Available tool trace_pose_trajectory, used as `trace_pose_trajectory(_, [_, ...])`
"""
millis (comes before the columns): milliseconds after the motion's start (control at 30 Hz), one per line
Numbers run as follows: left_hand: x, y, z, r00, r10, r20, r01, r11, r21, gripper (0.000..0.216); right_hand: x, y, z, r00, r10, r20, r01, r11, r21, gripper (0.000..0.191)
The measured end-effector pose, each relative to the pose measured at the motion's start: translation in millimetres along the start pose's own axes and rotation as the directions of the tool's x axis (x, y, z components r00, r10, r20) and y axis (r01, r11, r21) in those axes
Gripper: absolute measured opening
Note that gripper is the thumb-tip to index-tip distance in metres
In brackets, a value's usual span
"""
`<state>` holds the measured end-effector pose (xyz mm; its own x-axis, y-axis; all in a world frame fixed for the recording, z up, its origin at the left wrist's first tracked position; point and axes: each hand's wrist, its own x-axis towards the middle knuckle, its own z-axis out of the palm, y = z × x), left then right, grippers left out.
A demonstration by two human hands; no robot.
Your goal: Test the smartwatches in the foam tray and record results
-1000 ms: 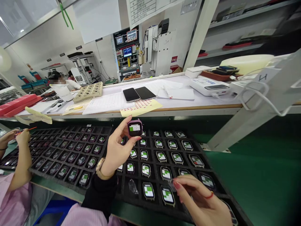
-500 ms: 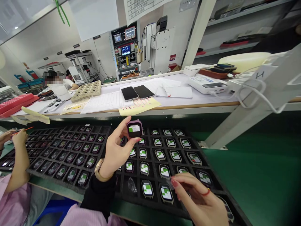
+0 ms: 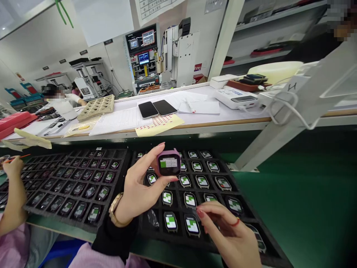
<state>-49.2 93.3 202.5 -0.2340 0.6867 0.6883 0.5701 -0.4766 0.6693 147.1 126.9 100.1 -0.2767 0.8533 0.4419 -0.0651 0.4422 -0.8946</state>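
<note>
Purple smartwatch (image 3: pixel 169 163) sat in the left grip

The left hand (image 3: pixel 142 190) gripped it by thumb and fingertips, long axis seemingly upright. Below-right of that grip, the right hand (image 3: pixel 232 232) curled, whether around anything I couldn't tell, over the compartmented watch tray (image 3: pixel 180 216).

Elec. factory wkshop: watch trays (image 3: pixel 120 153), bench (image 3: pixel 206 118), mach. (image 3: pixel 187 56)

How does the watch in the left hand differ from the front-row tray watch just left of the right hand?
Case: the held watch is purple; the tray watch looks pale metallic.
Pose: the held watch is pinched up in the left hand; the tray watch lies in a compartment.
Both screens are lit, with green and white blocks.
</note>
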Motion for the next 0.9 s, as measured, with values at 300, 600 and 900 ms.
trace_pose_trajectory(300, [-4,-8,8,0.998,-0.059,0.003,0.059,0.998,0.005,0.068,6,-3,3,0.998,-0.053,-0.038,0.055,0.998,0.039,0.013])
trace_pose_trajectory(600, [-6,-14,15,0.988,-0.15,-0.034,0.15,0.989,-0.016,0.07,5,-5,1,0.998,-0.006,-0.058,0.009,0.998,0.055,0.017])
trace_pose_trajectory(900, [-7,-17,43,0.938,-0.314,-0.147,0.298,0.947,-0.118,0.072,-5,10,-21,0.978,0.206,-0.044,-0.205,0.979,0.012,0.036])
